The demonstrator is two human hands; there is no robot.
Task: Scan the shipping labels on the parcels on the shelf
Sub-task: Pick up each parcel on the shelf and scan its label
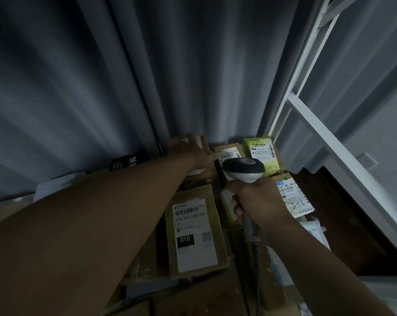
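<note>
Right hand (259, 197) is wrapped tight round the handle of the barcode scanner (244, 171), its head aimed at the far row of parcels. Left hand (193, 153) reaches out flat, fingers straight, pressing on a far brown box (206, 142). Just right of it sits a cardboard parcel (229, 153) with a white label, then a yellow-green parcel (263, 153). Nearer, the big "010" labelled box (195, 233) lies face up. Grey curtain (101, 76) hangs behind.
</note>
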